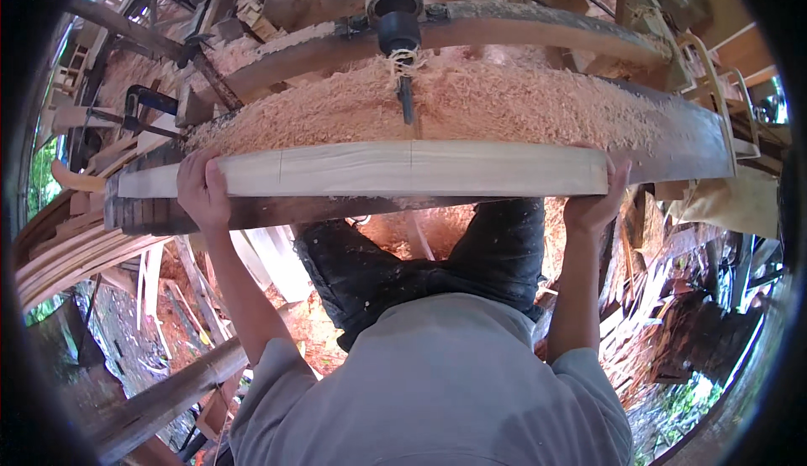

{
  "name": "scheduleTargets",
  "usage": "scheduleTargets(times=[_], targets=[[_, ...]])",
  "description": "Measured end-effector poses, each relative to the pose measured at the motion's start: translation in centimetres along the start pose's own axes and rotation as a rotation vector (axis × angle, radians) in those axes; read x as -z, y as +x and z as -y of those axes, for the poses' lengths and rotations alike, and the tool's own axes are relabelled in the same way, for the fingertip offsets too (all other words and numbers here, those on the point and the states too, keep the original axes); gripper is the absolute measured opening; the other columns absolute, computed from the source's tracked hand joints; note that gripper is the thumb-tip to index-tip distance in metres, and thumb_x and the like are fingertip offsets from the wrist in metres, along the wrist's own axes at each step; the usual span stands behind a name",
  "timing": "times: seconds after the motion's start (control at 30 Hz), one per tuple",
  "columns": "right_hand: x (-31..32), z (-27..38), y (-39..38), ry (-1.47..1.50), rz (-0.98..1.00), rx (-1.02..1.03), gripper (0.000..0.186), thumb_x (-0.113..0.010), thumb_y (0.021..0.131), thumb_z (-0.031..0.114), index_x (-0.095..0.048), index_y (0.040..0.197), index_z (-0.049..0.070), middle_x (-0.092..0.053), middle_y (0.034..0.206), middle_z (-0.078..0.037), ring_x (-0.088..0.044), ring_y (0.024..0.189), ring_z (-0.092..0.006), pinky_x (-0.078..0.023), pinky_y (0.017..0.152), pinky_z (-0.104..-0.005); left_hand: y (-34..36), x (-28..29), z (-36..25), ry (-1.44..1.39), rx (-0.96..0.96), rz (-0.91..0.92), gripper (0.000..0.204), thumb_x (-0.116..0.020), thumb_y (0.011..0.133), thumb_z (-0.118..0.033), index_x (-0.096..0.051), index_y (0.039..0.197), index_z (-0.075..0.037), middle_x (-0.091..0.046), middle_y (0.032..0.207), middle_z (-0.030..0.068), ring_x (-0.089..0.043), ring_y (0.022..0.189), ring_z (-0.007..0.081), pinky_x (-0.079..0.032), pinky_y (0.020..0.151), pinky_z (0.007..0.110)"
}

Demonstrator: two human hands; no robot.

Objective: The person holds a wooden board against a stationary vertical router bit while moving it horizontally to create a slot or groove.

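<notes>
Pale plank lies crosswise along the front of the dark bench. L hand grasps it nr the L end, thumb on the front face, w/ a bit of wood sticking out past it. Mid: drill bit points down just behind the plank's top edge; tip looks apart from it, depth hard to tell. R hand grips the R end, thumb up by the end face, fingers mostly hidden.

To do it well: press evenly L & R so it can't rock, line up the mid pencil mark w/ the bit, fingers out at the ends.

Around, L to R: thin wooden strips, dark clamp, chuck w/ stringy shavings wound on, sawdust heaped behind the plank, curved frame. Sawdust could get under & tilt it; shavings may block the view of the bit, so prob. clear both w/ drill off.
</notes>
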State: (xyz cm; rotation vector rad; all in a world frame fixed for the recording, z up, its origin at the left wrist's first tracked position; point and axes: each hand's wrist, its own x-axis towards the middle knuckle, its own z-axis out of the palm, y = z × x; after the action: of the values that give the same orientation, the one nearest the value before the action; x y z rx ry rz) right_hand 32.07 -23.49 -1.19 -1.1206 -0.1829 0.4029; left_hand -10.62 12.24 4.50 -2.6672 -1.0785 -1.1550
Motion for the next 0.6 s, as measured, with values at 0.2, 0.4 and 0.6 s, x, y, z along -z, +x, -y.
scheduleTargets(times=[0.2, 0.4, 0.6], targets=[[-0.8, 0.2, 0.0, 0.002, -0.013, 0.001, 0.078, -0.029, 0.105, 0.061, -0.068, 0.107, -0.007, -0.071, 0.101, -0.019, -0.066, 0.098, -0.0289, -0.050, 0.092, -0.0390, -0.1, 0.4, 0.0, 0.023, 0.018, 0.022, 0.029, -0.051, 0.100, -0.021, -0.070, 0.100, 0.000, -0.070, 0.100, 0.0164, -0.065, 0.099, 0.0355, -0.049, 0.092, 0.043], [-0.7, 0.4, -0.1, 0.049, -0.024, 0.018, 0.079, -0.028, 0.105, 0.060, -0.068, 0.108, -0.008, -0.072, 0.103, -0.019, -0.066, 0.101, -0.0281, -0.049, 0.094, -0.0392, 0.0, -0.2, -0.1, 0.018, 0.036, -0.003, 0.026, -0.054, 0.097, -0.019, -0.072, 0.100, -0.001, -0.071, 0.098, 0.0163, -0.065, 0.099, 0.0367, -0.049, 0.093, 0.045], [-0.4, -0.1, 0.1, 0.018, -0.011, 0.011, 0.079, -0.032, 0.103, 0.063, -0.067, 0.110, -0.007, -0.070, 0.102, -0.018, -0.065, 0.100, -0.0281, -0.049, 0.094, -0.0391, -0.3, -0.1, 0.5, -0.013, 0.030, -0.007, 0.025, -0.054, 0.097, -0.018, -0.072, 0.100, -0.001, -0.071, 0.100, 0.0158, -0.065, 0.101, 0.0362, -0.048, 0.095, 0.044]])
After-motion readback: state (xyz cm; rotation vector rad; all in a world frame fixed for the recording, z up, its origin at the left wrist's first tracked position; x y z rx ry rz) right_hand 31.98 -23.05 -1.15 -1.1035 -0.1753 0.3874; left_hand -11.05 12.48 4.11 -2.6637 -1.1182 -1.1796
